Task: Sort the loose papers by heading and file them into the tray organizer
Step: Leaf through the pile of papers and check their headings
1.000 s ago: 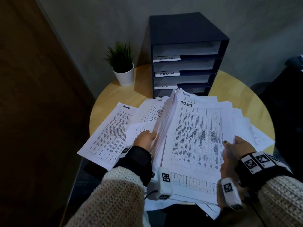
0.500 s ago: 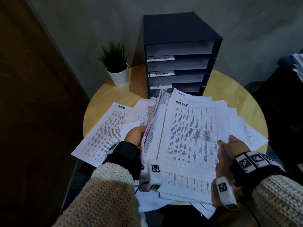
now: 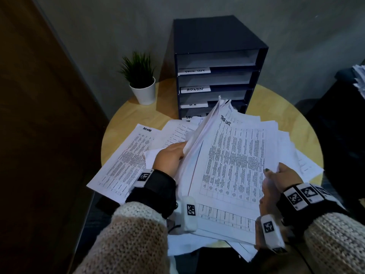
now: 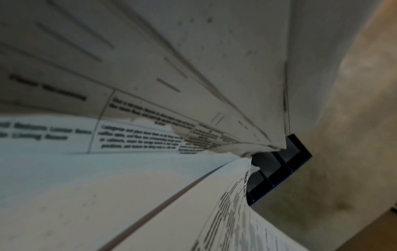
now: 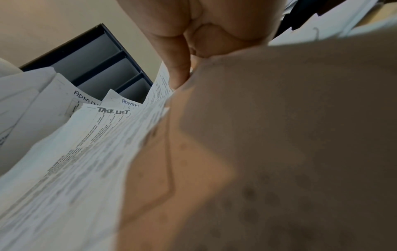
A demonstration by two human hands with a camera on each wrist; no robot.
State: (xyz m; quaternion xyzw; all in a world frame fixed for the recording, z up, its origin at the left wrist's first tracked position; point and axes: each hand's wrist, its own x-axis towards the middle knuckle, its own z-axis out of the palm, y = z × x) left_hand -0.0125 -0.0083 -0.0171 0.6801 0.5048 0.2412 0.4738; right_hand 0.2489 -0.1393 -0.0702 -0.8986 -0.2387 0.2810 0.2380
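Note:
A thick stack of printed papers (image 3: 233,165) lies tilted over the round wooden table (image 3: 286,119); its top sheet is headed "TASK LIST" (image 5: 114,111). My left hand (image 3: 171,157) grips the stack's lifted left edge, fingers hidden under the sheets. At the stack's right edge my right hand (image 3: 276,175) pinches the sheets, thumb on top (image 5: 176,68). A loose sheet headed "ADMIN" (image 3: 126,161) lies flat at the left. The dark tray organizer (image 3: 217,62) stands behind, shelves labelled TASK LIST, ADMIN and H.R; its lowest label is partly hidden by the papers.
A small potted plant (image 3: 141,80) in a white pot stands left of the organizer. More loose sheets (image 3: 308,165) spread over the table's right side. A dark wooden panel (image 3: 39,135) runs along the left, and another paper pile (image 3: 360,78) sits at the far right.
The left hand has raised the stack's left edge higher, so the papers fan up in front of the organizer's lower shelves. The right hand keeps its hold on the right edge.

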